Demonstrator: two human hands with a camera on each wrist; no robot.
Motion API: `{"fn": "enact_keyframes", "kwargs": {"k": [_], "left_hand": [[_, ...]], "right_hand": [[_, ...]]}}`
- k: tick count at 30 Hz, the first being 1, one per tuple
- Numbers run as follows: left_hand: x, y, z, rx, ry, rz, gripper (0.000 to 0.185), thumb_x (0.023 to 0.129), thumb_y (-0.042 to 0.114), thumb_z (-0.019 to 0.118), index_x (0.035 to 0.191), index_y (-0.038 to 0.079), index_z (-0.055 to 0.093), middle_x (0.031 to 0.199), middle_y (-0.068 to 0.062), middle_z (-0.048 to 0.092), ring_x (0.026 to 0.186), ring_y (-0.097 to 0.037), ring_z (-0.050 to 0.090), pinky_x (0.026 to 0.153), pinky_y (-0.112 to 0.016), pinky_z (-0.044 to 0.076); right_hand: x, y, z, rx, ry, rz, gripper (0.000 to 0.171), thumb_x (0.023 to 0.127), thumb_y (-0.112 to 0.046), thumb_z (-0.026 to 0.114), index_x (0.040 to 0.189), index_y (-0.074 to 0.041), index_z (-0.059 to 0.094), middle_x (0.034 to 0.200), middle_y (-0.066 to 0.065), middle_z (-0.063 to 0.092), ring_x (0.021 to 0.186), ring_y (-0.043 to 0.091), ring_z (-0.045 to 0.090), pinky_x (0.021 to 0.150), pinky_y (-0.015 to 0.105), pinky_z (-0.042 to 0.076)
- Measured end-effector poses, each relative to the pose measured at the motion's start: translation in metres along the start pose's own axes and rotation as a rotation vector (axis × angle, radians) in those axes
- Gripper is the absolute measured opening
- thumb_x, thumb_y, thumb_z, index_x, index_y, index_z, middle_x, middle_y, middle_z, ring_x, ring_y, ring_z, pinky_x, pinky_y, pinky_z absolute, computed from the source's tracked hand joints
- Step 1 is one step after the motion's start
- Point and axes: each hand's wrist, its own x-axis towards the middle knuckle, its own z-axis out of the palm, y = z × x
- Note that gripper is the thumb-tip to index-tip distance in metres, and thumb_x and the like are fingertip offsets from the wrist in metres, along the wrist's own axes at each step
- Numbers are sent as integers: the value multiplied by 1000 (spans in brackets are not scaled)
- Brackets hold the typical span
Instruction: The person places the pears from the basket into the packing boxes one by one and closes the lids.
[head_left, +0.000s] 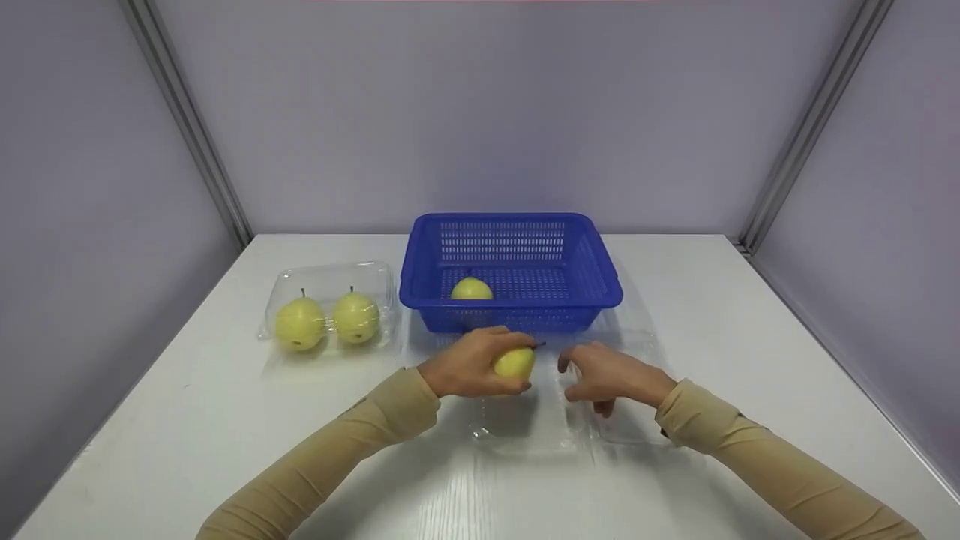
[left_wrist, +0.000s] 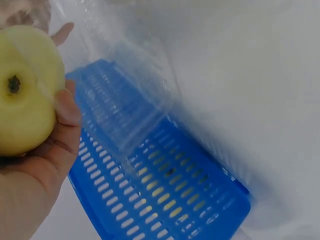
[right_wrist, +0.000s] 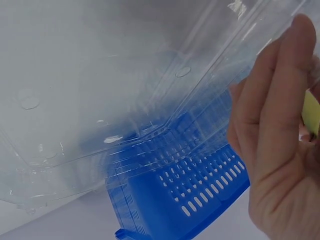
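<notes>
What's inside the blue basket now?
In the head view, one yellow pear shows inside the blue basket, front left. The front wall mostly covers its lower part and the floor just behind, so I can't tell whether anything small lies there.

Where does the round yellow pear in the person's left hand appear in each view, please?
Head: the round yellow pear sits below and slightly right of centre.
Left wrist: the pear is large, upper left, cut off by the edge.
Right wrist: only a sliver of pear shows at the right edge, near mid-height.
Shared landmark: the blue perforated plastic basket.
</notes>
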Motion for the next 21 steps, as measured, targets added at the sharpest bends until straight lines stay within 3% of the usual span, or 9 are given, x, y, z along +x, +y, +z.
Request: {"fn": "enact_keyframes", "kwargs": {"k": [5, 11, 21], "left_hand": [[-7, 7, 10, 37, -73, 83, 53, 79, 38, 73, 128, 22, 64, 105, 2, 65, 88, -9, 57, 69, -18, 46], [-11, 11, 21, 68, -132, 163, 45, 80, 35, 72, 122, 20, 68, 94, 2, 65, 77, -6, 55, 62, -14, 42], [-13, 11, 28, 211, -173, 178, 36, 87, 42, 65, 119, 24, 68, 90, 4, 65, 71, -6, 55, 58, -18, 43]], "right_hand": [[-1, 1, 0, 1, 4, -18, 42, 80, -8, 65, 121, 0, 59, 68, 9, 64, 39, 15, 60, 47, 41, 56], [-1, 0, 0, -8, 13, -19, 41, 81, -8, 64, 120, 0, 59, 65, 7, 62, 39, 15, 59, 48, 41, 56], [-1, -1, 0, 1, -4, -19, 42, 80, -6, 62, 121, 1, 58, 67, 10, 62, 39, 15, 59, 47, 41, 56]]}}
